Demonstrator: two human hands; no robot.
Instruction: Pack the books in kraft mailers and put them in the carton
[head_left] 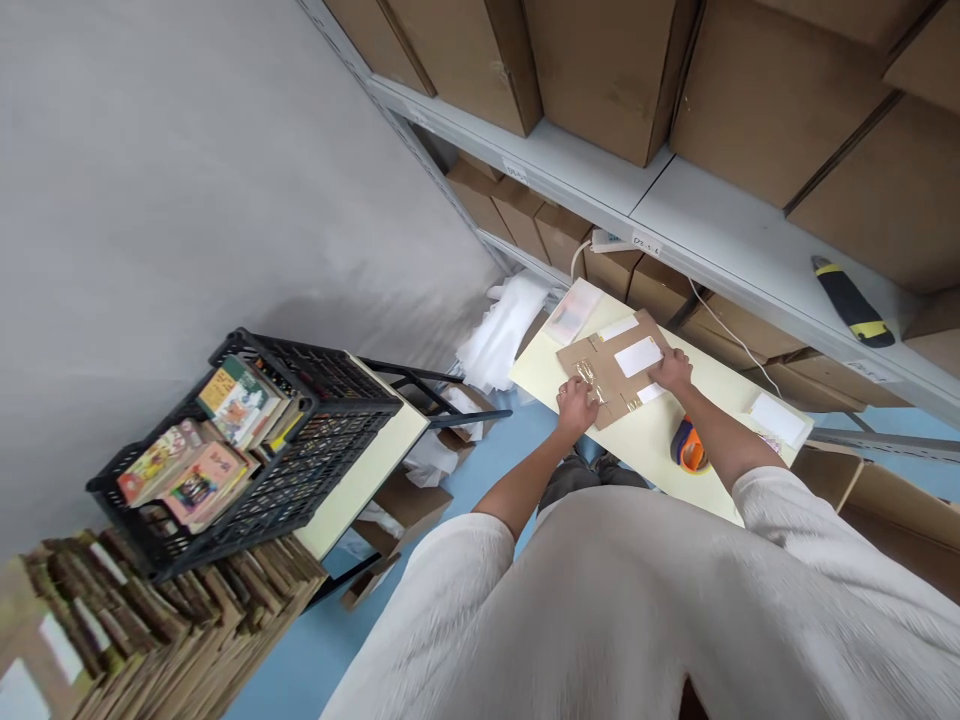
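Observation:
A flat brown cardboard mailer (607, 372) with white labels and shiny clear tape lies on a pale yellow table (652, 445). My left hand (577, 406) is at its near left edge, fingers curled against the taped part. On the opposite side, my right hand (672, 370) grips the right edge, beside the larger white label (638, 356). Both thumbs are hard to make out. An orange and dark blue tape dispenser (690, 446) sits on the table, close to my right forearm.
A grey shelf (697, 200) with cardboard boxes rises behind the table; a black and yellow utility knife (853, 302) lies on it. At left stand a black crate (341, 440) of books and stacked flat cardboard (217, 610). An open box (900, 510) is at right.

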